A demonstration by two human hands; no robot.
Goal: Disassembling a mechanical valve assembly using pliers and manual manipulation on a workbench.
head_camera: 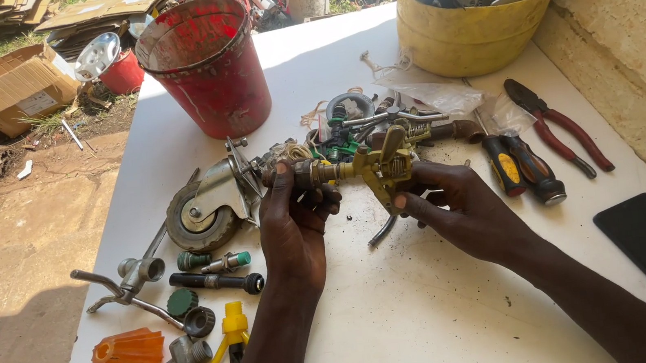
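At far left on the white desk (405, 311) I note an orange plastic cone (128, 355), loose pipe fittings and a caster wheel (204, 212). My left hand (293, 222) is closed around the threaded end of a brass impact sprinkler (363, 170), held just above the desk at centre. My right hand (458, 210) grips its yellow head from below, fingers curled. Beyond stands a red bucket (206, 64). Two screwdrivers (520, 168) and red-handled pliers (559, 128) lie to the right.

brass sprinkler head (375, 168), lying sideways, above white table
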